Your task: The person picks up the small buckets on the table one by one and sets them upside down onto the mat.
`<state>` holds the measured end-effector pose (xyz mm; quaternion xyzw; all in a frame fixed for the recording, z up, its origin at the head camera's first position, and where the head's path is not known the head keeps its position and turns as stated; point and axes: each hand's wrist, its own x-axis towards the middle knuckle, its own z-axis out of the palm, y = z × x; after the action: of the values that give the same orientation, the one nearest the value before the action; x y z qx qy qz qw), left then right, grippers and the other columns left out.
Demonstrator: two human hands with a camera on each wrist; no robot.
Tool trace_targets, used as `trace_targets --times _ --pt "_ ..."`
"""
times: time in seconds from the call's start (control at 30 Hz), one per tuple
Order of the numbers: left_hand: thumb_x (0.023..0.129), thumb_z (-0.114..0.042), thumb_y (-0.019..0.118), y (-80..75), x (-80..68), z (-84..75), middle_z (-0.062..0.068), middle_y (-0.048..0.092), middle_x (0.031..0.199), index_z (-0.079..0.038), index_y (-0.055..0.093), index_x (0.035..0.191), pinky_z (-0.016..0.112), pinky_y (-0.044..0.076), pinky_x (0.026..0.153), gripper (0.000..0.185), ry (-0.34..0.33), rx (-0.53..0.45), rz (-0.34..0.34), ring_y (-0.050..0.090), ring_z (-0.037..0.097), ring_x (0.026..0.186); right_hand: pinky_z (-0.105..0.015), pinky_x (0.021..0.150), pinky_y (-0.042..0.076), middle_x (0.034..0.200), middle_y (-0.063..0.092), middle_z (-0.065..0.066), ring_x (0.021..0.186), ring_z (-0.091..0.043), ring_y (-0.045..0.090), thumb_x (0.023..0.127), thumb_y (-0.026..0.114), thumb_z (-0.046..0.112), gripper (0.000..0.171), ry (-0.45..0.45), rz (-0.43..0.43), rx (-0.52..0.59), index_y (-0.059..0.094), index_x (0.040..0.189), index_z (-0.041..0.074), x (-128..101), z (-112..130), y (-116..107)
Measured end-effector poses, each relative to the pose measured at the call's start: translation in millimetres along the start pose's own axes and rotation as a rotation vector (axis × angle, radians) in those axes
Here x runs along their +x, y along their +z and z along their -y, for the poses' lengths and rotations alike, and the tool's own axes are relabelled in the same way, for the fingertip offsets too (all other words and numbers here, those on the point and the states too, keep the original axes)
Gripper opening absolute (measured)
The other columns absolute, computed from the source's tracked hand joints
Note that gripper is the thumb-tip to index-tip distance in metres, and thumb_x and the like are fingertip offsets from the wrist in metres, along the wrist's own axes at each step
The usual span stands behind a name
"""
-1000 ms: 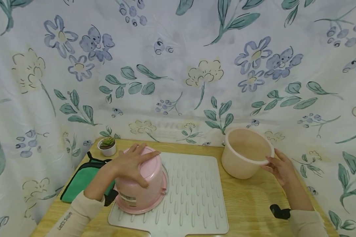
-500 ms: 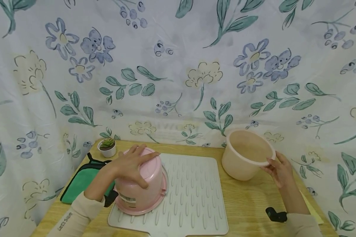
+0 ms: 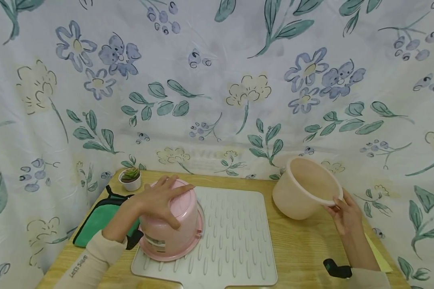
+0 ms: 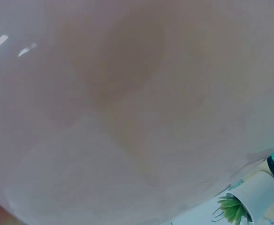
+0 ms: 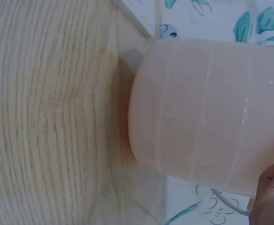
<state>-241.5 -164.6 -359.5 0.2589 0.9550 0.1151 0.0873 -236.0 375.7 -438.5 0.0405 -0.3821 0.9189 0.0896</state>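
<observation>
In the head view my left hand [image 3: 159, 200] lies over the upturned pink bucket [image 3: 182, 224], fingers spread across its base and upper side. That bucket stands rim down on the white ribbed mat [image 3: 238, 241]; its smooth wall [image 4: 127, 117] fills most of the left wrist view. On the right, my right hand [image 3: 343, 212] pinches the rim of a peach-coloured bucket [image 3: 293, 196], thumb at the outer edge. This bucket tilts toward the right hand, its mouth facing up and right. In the right wrist view, its ribbed side [image 5: 202, 112] shows close to the wooden table.
A small potted succulent [image 3: 131, 178] stands at the table's back left corner. Beside the left forearm lies a green pouch with black trim [image 3: 101, 220]. A yellow sheet [image 3: 377, 253] shows behind the right forearm. A floral curtain [image 3: 209, 96] hangs behind the table [image 3: 296, 257].
The peach bucket has tilted further and shifted slightly right along with my right hand. The left hand and the pink bucket stay where they were.
</observation>
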Motion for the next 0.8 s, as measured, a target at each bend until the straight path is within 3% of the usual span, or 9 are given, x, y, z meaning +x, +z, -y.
trace_targets --times 0.4,0.6,0.8 --pt "0.048 -0.070 0.071 -0.4 0.4 0.7 0.016 0.015 0.151 -0.038 0.031 0.143 0.080 0.014 0.084 0.108 0.000 0.003 0.007 0.012 0.044 0.135 -0.034 0.066 0.054 0.098 0.057 -0.015 0.069 -0.026 0.061 0.093 0.035 -0.011 0.039 0.026 0.049 0.131 0.058 0.122 0.003 -3 2 1" --pt "0.047 -0.072 0.070 0.2 0.8 1.4 0.016 0.014 0.151 -0.038 0.031 0.143 0.080 0.014 0.084 0.109 0.003 0.008 0.002 0.012 0.044 0.135 -0.033 0.068 0.054 0.098 0.058 -0.016 0.072 -0.026 0.063 0.094 0.033 -0.011 0.041 -0.001 0.096 0.114 0.051 0.129 0.000 -8 -2 5" --pt "0.048 -0.072 0.070 0.7 0.3 1.9 0.015 0.014 0.151 -0.038 0.030 0.143 0.079 0.014 0.084 0.109 0.005 0.002 0.008 0.013 0.044 0.135 -0.035 0.070 0.053 0.107 0.058 -0.016 0.076 -0.029 0.064 0.094 0.030 -0.012 0.044 0.008 0.105 0.169 0.050 0.131 0.001 -13 -6 8"
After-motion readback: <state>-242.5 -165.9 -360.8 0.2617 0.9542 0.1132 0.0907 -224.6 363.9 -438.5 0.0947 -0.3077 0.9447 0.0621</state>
